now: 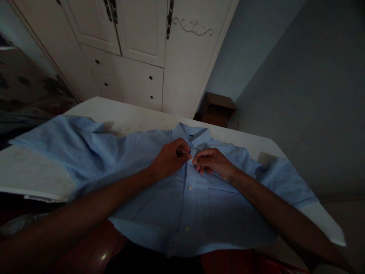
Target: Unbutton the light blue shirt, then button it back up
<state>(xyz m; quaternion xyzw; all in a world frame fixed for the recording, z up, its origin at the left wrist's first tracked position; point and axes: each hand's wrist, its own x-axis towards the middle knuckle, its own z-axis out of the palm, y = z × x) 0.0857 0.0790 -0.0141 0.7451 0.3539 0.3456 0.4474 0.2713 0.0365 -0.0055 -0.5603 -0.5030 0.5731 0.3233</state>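
Observation:
A light blue button-up shirt (159, 198) lies front side up, its collar (184, 131) at the far side and its sleeves spread left and right. My left hand (172, 156) pinches the front placket just below the collar. Close beside it, my right hand (212, 161) pinches the other side of the same spot, thumb and forefinger together. Whatever small part sits between the fingertips is mostly hidden. Farther down the placket, a white button (190, 188) and another button (187, 228) show. A chest pocket (224, 205) lies below my right hand.
The shirt rests on a white table (137, 114), its hem hanging over the near edge. Behind stands a white wardrobe (137, 83) with drawers and dark handles. A brown wooden box-like stand (218, 108) is by the wall. Red seats (94, 247) show below the table.

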